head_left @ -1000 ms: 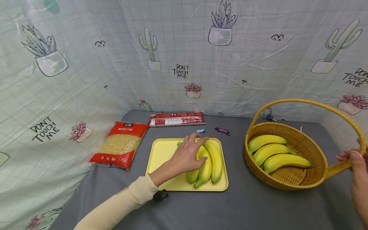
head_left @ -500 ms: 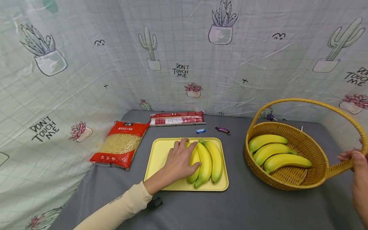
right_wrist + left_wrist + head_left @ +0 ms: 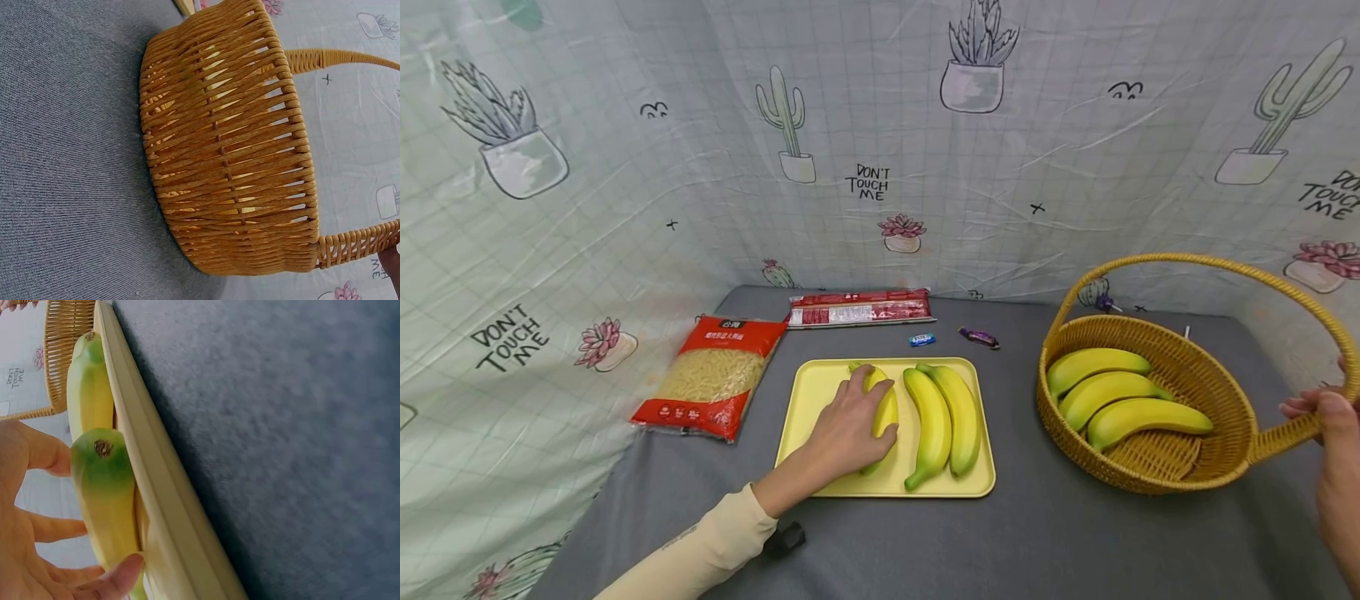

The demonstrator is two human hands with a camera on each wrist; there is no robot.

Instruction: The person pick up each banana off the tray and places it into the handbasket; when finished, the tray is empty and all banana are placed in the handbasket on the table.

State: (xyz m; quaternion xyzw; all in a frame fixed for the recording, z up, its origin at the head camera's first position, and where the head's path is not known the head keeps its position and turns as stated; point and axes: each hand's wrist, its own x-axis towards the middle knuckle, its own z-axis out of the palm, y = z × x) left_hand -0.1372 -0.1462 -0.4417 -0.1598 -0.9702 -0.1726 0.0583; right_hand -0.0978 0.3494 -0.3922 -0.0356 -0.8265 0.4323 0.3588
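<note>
On the yellow tray [image 3: 820, 387] my left hand [image 3: 842, 429] grips the leftmost banana [image 3: 886, 400], fingers over it and thumb under its side. Two more bananas [image 3: 943, 417] lie side by side to its right, a gap apart. The left wrist view shows the held banana [image 3: 106, 500] close up, with its green tip beside the tray rim [image 3: 156, 506] and another banana [image 3: 90, 381] beyond. At the far right my right hand [image 3: 1330, 421] holds the handle [image 3: 1285, 437] of a wicker basket [image 3: 1060, 417] with three bananas [image 3: 1108, 392] inside. The right wrist view fills with the basket wall [image 3: 231, 156].
A red bag of pasta [image 3: 715, 375] lies left of the tray, with a long red packet [image 3: 859, 308] behind it. A blue sweet [image 3: 922, 340] and a purple sweet [image 3: 978, 337] sit beyond the tray. A small black object [image 3: 786, 537] lies by my left sleeve. Printed cloth walls in the grey table.
My left hand has slid left across the tray, drawing one banana away from the other two. The right hand has stayed on the basket handle.
</note>
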